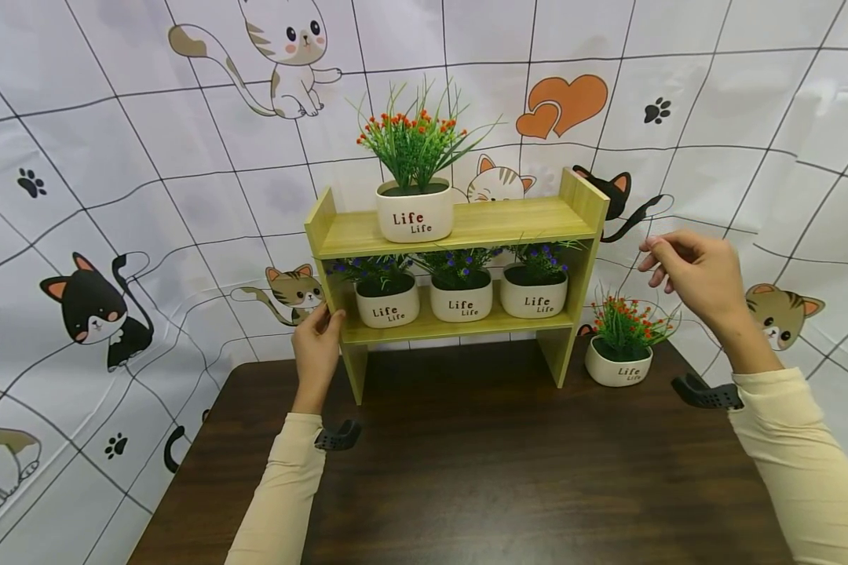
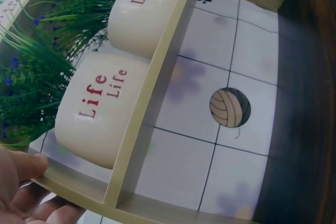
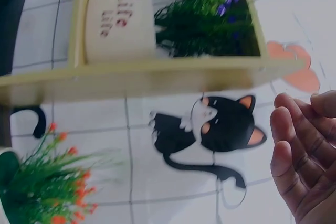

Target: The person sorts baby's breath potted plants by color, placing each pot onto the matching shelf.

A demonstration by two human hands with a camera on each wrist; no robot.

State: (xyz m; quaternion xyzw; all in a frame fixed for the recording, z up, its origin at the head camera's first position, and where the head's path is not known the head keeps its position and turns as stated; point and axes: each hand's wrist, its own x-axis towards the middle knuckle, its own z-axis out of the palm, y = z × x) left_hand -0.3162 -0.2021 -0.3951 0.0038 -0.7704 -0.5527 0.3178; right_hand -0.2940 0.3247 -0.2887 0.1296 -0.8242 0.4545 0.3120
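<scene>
A light wooden two-tier shelf stands at the back of the table. My left hand grips its left side panel at the lower tier, the thumb inside and the fingers outside. On the top board sits a white "Life" pot with orange flowers. Three white pots with blue-purple flowers line the lower board. Right of the shelf, my right hand is raised with bent fingers and holds nothing. Below it, another white pot with orange flowers stands on the table.
The dark brown table spreads out in front of the shelf. Close behind is a white wall covering with a grid and cartoon cats. It also runs along both sides of the table.
</scene>
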